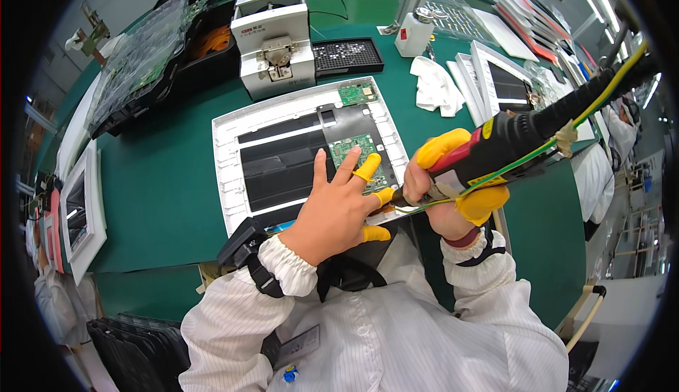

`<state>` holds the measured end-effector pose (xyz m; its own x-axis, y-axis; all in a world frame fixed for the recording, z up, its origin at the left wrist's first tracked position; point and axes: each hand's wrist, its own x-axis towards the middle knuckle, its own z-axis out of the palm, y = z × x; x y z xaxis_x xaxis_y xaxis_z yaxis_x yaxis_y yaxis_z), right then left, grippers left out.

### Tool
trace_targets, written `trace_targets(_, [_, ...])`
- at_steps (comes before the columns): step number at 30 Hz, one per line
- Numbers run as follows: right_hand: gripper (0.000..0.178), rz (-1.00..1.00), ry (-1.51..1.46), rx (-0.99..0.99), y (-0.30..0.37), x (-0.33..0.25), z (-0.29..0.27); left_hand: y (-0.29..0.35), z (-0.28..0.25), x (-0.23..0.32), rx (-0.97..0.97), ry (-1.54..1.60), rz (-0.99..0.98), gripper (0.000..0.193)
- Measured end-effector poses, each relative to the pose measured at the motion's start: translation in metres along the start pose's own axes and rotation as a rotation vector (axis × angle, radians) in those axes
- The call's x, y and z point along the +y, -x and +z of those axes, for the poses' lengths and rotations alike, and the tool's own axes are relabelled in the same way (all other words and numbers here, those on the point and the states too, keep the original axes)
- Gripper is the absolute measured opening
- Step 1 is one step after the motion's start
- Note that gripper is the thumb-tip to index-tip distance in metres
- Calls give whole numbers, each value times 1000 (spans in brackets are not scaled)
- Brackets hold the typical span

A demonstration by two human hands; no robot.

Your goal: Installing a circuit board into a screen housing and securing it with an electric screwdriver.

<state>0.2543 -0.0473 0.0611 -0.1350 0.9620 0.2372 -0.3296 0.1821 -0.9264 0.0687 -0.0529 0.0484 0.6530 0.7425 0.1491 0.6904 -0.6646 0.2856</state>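
Observation:
A white rectangular frame (228,155) with black panels lies on the green table in front of me. It bears a green circuit board (345,146) and a smaller green board (357,94) near its far edge. Spread over the larger board and the frame's near right part, my left hand (331,215) is open, with yellow finger cots on some fingers. My right hand (440,212), also with yellow finger cots, is closed round a black and red electric screwdriver (488,153). The tool's tip points left, close to my left fingertips; its exact contact point is hidden.
A white box-shaped machine (272,49) stands beyond the frame, beside a black tray (348,55) of small parts. Further right are a white bottle (414,35) and a white cloth (435,86). Black bins (205,60) stand far left. More white frames (88,212) lie at both sides.

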Motion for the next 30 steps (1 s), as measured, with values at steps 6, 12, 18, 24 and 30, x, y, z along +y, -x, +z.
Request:
trace_targets(6, [92, 19, -146, -156, -5, -10, -7, 0, 0, -2, -33, 10, -20, 39])
trace_targets(12, [64, -39, -170, -292, -7, -11, -7, 4, 7, -4, -5, -45, -19, 31])
trace_targets(18, [110, -108, -216, -176, -14, -11, -6, 2, 7, -4, -37, -56, -16, 31])
trace_targets(24, [112, -222, -356, -123, -29, -32, -11, 3, 6, -3, -46, 30, -29, 41])
trace_targets(30, [109, -199, -346, -170, -30, -38, -13, 3, 11, -1, 79, 15, 29, 38])
